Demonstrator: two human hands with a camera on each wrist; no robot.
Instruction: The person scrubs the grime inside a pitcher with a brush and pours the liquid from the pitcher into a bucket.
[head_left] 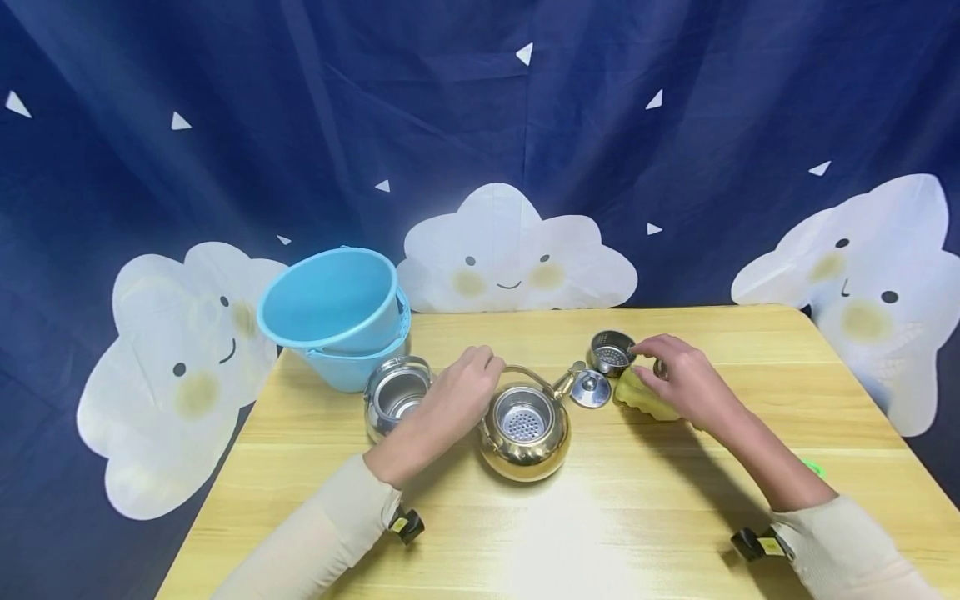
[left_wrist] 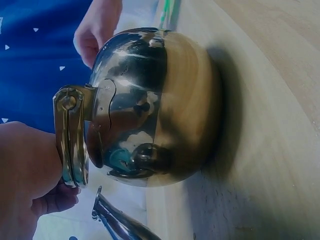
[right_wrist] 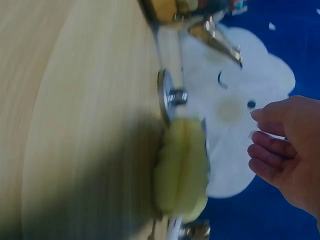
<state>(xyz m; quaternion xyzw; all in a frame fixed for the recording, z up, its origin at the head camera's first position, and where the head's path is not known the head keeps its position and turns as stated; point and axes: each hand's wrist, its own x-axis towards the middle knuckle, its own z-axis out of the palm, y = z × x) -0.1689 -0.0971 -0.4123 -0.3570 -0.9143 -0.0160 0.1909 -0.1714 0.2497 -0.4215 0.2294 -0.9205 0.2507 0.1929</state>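
The left hand grips the raised handle of a gold teapot, which stands on the table. Its top is uncovered, and a perforated strainer sits in the opening. Over a yellow sponge-like piece with a wavy edge, the right hand hovers with loosely bent fingers. Nothing shows between those fingers in the right wrist view, where the hand is apart from the yellow sponge. A small round lid with a knob lies by the spout.
A second strainer cup stands behind the lid. Left of the teapot is a silver kettle, partly hidden by the left hand. Stacked blue buckets stand at the back left. A small green item shows beyond the right forearm.
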